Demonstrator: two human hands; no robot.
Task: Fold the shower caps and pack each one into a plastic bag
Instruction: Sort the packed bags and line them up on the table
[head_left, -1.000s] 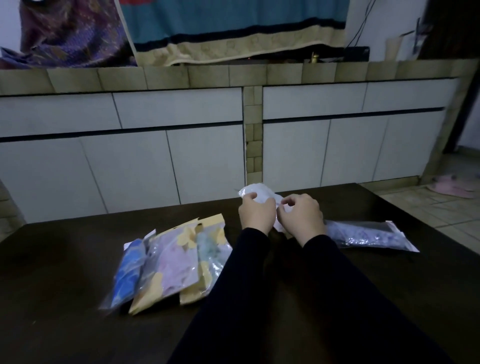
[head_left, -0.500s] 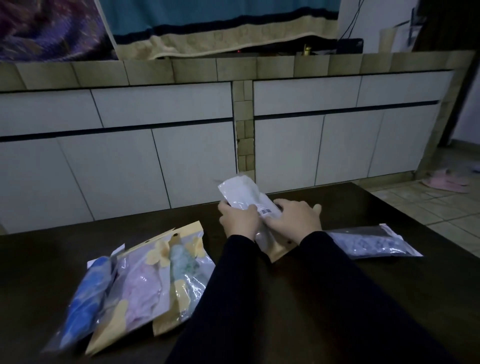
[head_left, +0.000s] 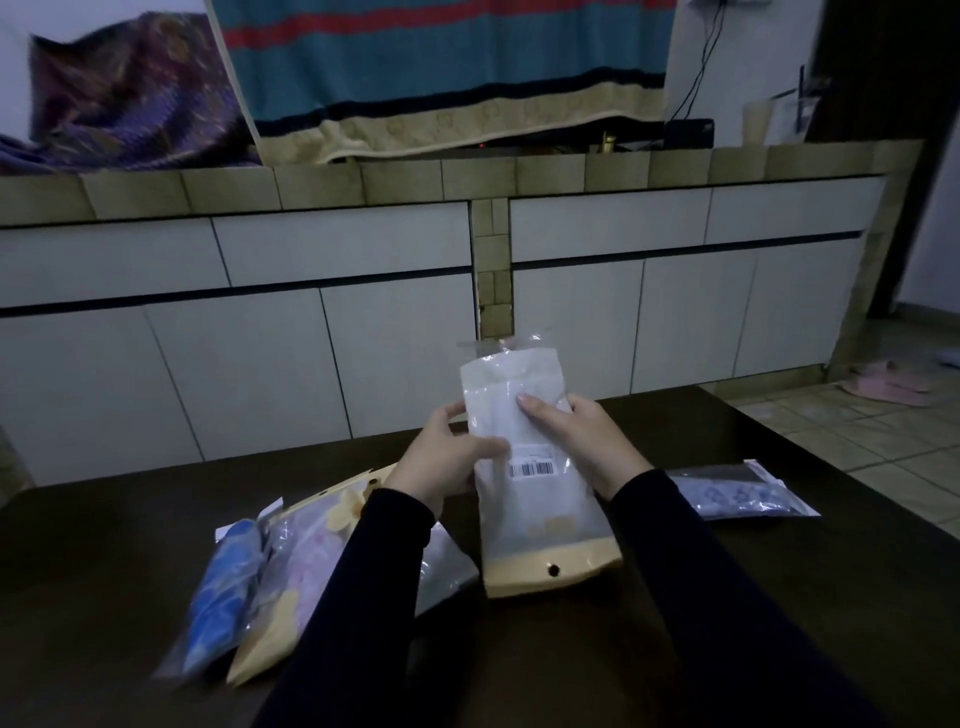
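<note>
I hold a clear plastic bag upright above the dark table. It has a barcode sticker, a tan header strip at its lower end and an open flap at the top. A white folded shower cap fills it. My left hand grips its left edge. My right hand holds its right side with fingers flat across the front. On the table at the left lie packed bags: a blue one and a pink one. Another packed bag lies at the right.
White cabinet doors under a tiled counter stand close behind the table. Striped cloth hangs above the counter. Pink slippers lie on the tiled floor at the right. Both black sleeves cover the table's near middle.
The bag was low near the table between my hands; now it is lifted upright and turned with the barcode facing me. The view has tilted up.
</note>
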